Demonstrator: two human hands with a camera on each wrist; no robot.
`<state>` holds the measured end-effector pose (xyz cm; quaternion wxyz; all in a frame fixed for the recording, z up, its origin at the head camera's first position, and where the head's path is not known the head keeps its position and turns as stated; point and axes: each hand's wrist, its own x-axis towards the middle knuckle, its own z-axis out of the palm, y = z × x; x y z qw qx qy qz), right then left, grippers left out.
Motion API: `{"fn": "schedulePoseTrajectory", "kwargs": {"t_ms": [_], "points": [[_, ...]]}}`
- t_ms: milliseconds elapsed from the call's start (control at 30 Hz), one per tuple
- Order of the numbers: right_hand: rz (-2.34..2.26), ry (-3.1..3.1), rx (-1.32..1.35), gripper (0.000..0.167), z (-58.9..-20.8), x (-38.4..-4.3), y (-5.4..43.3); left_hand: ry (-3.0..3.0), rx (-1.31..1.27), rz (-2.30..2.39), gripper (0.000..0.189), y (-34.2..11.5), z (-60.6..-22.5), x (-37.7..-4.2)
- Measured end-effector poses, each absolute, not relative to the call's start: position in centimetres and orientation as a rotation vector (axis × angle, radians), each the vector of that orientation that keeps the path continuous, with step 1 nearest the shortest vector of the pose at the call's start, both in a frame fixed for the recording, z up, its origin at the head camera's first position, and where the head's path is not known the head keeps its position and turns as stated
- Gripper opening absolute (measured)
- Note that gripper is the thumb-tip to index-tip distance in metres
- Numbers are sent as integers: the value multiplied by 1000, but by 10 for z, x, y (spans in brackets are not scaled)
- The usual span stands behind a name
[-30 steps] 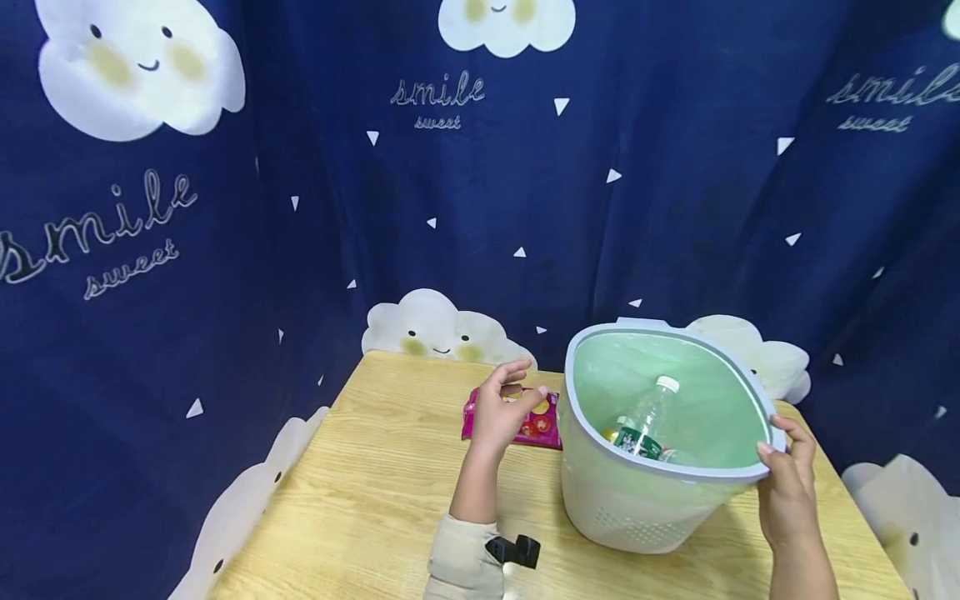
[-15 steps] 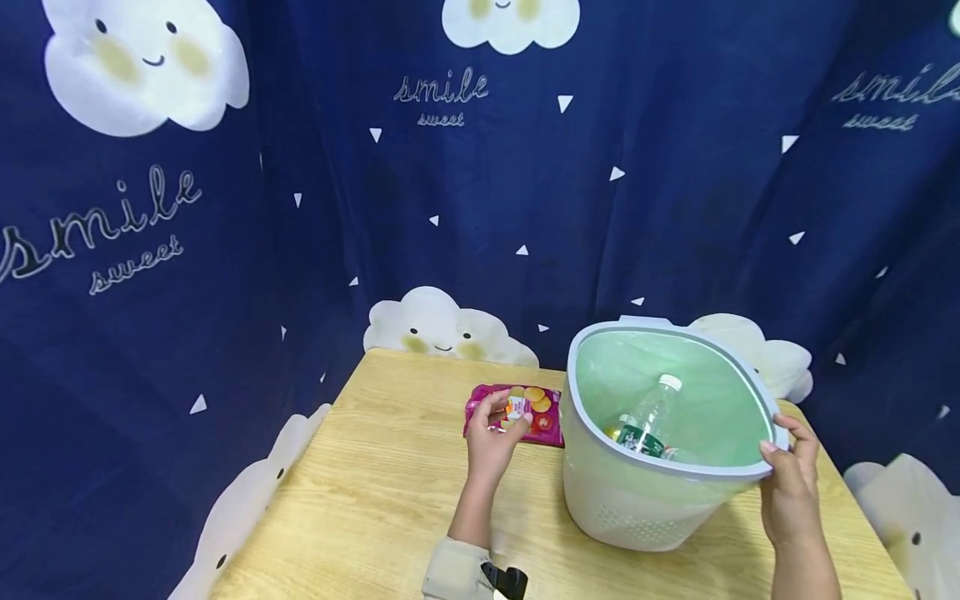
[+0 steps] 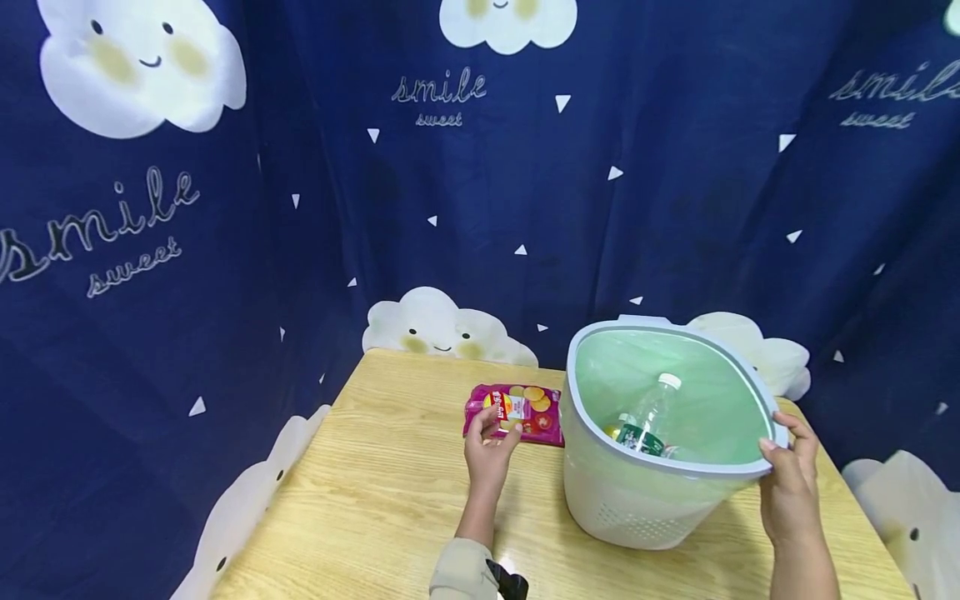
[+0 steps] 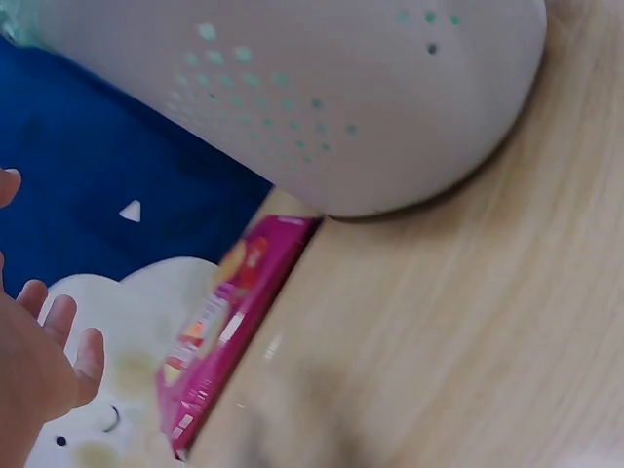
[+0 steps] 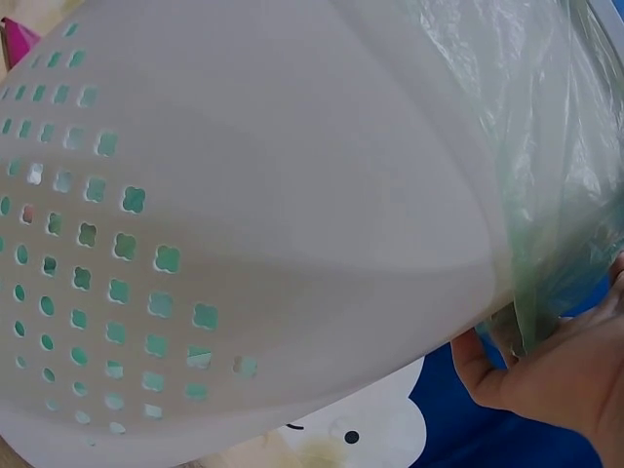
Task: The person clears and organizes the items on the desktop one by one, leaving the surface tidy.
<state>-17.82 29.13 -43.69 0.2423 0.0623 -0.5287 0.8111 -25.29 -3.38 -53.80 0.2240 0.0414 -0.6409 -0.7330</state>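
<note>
A magenta bag of potato chips [image 3: 542,404] lies flat near the back edge of the table, just left of a pale trash bin [image 3: 615,504]. My left hand [image 3: 487,458] hovers at the bag's near side with loosely bent fingers and nothing between them. The left wrist view shows a gap between this hand [image 4: 39,375] and the chip bag [image 4: 229,327]. On the right, my right hand [image 3: 791,483] grips the bin's bluish rim, thumb on top. Seen from the right wrist, its fingers [image 5: 478,370] are beside the green plastic liner [image 5: 546,127]; some are hidden.
Inside the bin stands a tilted clear plastic bottle [image 3: 655,412] with a green label and white cap, among other items mostly hidden. The wooden table [image 3: 360,483] ends at a dark blue curtain [image 3: 480,183] with cloud prints. The bin's lower wall has small holes.
My left hand has come down and back toward me, from above the chip bag to its near side, uncovering more of the bag. The right hand and the bin have stayed put.
</note>
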Motion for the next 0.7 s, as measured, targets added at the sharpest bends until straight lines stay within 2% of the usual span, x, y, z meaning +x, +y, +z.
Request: {"fn": "schedulePoseTrajectory", "kwargs": {"t_ms": [267,700], "points": [[2205,-1443,173,33,-436,-179,292,-1757,235,-2104,51,-28,-564,-259],[2202,-1456,187,34,-439,-179,293,-1834,544,-1981,72,-25,-596,-267]]}}
